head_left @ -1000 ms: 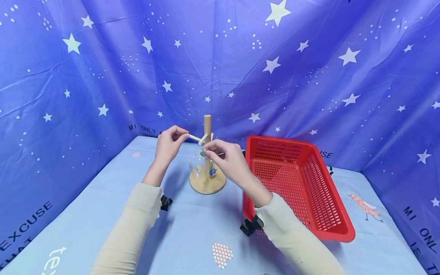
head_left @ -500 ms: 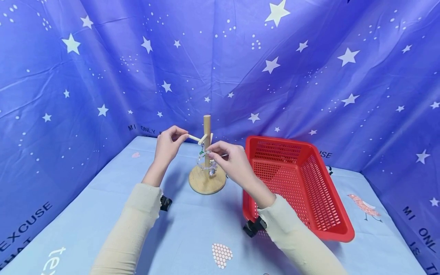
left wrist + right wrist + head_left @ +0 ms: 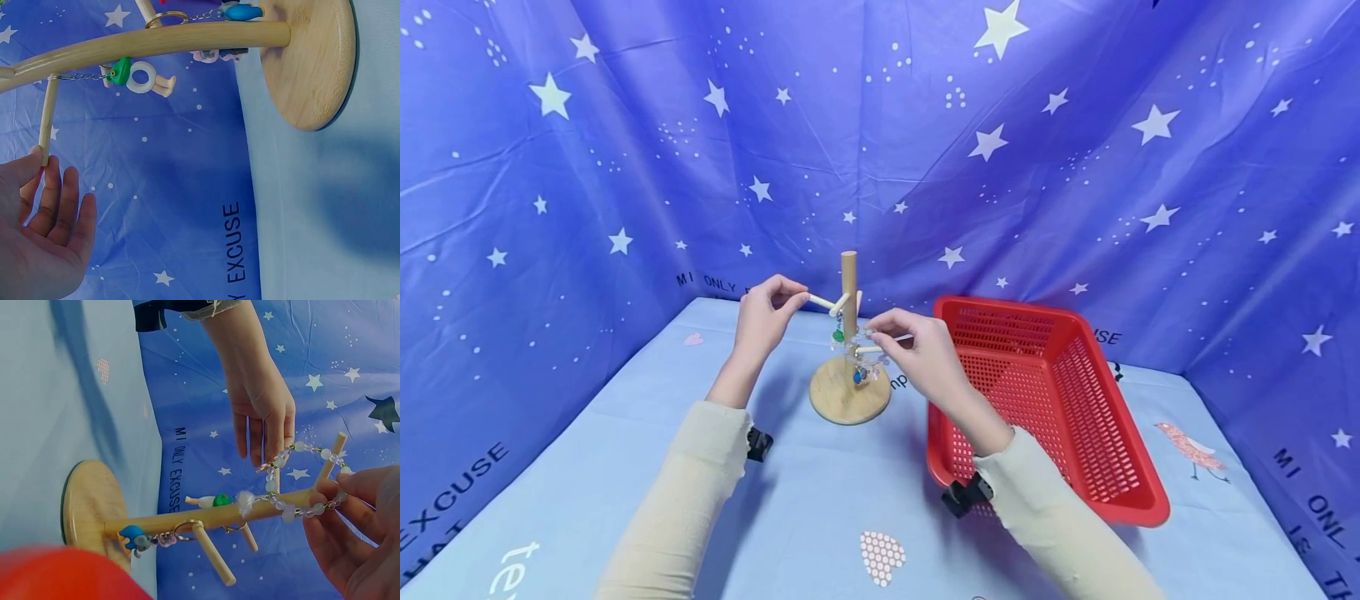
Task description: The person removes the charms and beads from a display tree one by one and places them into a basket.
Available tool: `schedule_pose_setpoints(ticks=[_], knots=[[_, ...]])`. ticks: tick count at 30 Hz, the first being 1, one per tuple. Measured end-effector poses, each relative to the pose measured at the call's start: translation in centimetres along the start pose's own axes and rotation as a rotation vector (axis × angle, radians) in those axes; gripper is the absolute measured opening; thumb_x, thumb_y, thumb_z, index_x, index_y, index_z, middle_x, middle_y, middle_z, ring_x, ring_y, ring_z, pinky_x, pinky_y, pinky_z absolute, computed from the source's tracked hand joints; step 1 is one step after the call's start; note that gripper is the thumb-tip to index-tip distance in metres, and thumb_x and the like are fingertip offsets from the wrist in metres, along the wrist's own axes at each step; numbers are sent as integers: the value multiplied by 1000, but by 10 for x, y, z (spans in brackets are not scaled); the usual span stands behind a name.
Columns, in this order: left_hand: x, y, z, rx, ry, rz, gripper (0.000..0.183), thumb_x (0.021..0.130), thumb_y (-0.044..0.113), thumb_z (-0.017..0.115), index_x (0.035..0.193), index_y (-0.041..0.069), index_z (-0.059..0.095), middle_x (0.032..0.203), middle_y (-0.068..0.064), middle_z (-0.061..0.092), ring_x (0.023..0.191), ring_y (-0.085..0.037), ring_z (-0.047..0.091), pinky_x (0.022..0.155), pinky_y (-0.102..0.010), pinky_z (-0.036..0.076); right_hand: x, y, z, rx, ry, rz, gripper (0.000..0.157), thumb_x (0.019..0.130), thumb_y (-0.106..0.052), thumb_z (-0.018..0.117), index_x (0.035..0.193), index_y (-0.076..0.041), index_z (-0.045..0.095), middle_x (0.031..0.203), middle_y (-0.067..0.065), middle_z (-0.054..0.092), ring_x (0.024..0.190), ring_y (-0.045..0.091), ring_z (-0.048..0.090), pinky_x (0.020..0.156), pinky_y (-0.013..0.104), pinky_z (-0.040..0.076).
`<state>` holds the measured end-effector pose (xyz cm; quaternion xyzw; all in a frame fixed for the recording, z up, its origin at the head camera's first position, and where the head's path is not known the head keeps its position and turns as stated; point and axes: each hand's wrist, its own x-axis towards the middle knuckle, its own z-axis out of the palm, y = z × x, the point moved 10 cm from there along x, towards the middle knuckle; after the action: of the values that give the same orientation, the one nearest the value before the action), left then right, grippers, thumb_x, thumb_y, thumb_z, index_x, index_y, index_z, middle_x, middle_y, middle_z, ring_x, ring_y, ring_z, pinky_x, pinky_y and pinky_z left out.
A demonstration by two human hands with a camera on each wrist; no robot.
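A wooden peg stand [image 3: 849, 271] with a round base stands upright on the cloth. My left hand [image 3: 762, 321] pinches the end of its upper left peg [image 3: 46, 119] between thumb and fingertips. My right hand [image 3: 922, 354], to the right of the post, holds a clear beaded bracelet [image 3: 289, 511] between thumb and fingers. The bracelet's loop hangs open by the stand; whether it touches a peg I cannot tell. From the peg at my left hand dangles a keychain figure with a green hood [image 3: 120, 72] and white ring. Lower down hangs a keychain with a blue figure [image 3: 133, 539].
Just right of the stand, under my right forearm, sits a red perforated basket [image 3: 1131, 433]. A pale blue cloth [image 3: 805, 508] covers the table. Purple star-printed curtains [image 3: 895, 150] enclose the back and sides.
My right hand has shifted slightly right, and the bracelet has moved with it from the post's left side to its right. My left hand has stayed at the peg.
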<state>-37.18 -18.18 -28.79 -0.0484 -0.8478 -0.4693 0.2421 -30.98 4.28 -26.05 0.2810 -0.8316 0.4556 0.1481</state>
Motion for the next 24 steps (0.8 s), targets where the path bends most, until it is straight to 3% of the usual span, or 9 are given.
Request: schedule_pose_setpoints(ticks=[24], knots=[[-1,0,0,6,-2,-2,18,94,21,70,103,6,73,102,-14,76,92,-25,71,78,-30,51,-6,18,-35,-112,117,2,10,91,-13,72,99,-13,78,88,3,71,75,12,62,68,28,54]])
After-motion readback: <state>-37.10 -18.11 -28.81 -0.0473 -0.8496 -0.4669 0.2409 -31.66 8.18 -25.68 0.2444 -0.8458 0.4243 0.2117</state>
